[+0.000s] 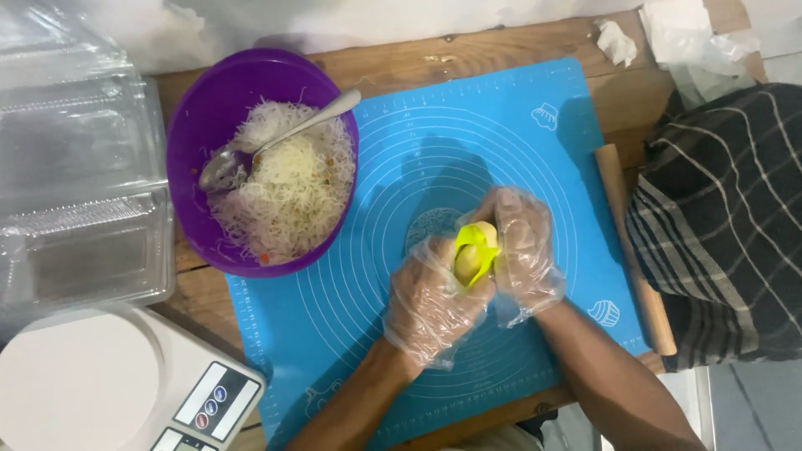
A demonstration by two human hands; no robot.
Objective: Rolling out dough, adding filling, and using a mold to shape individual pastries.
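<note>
Both my hands wear clear plastic gloves and meet over the middle of a blue silicone pastry mat (468,117). My left hand (430,301) and my right hand (522,250) press together on a small yellow-green hinged mould (474,250) with pale dough showing inside it. The mould is folded nearly closed between my palms. A purple bowl (200,108) stands at the mat's upper left, filled with shredded white noodle-like filling (292,184) flecked with orange, and a metal spoon (276,138) rests in it.
A wooden rolling pin (622,217) lies along the mat's right edge. A dark striped cloth (718,225) sits to the right. Clear plastic containers (79,192) are stacked at the left, a white kitchen scale (109,384) at bottom left, crumpled tissue (618,42) at top right.
</note>
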